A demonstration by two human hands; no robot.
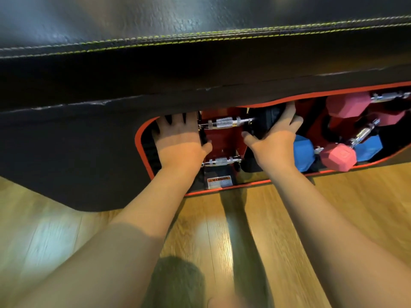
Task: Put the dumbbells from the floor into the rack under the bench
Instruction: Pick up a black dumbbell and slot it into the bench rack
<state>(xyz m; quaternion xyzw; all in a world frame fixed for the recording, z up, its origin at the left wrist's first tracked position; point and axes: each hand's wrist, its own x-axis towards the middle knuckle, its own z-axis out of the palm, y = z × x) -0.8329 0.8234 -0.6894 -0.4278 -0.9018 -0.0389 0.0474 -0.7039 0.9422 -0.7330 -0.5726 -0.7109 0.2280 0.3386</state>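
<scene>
warm dim light, glare patches on the blurred floor, wide-angle bending at edges.

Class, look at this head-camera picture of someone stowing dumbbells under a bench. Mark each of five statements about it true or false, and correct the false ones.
1. Both hands reach into the opening under the bench. True.
2. The right hand grips a pink dumbbell. False: it holds the black head of the black dumbbell.
3. The left hand covers that dumbbell's other end. True.
4. Pink dumbbells and blue dumbbells sit in the rack to the right. True.
5. The floor is grey carpet. False: it is wood-look planks.
</scene>
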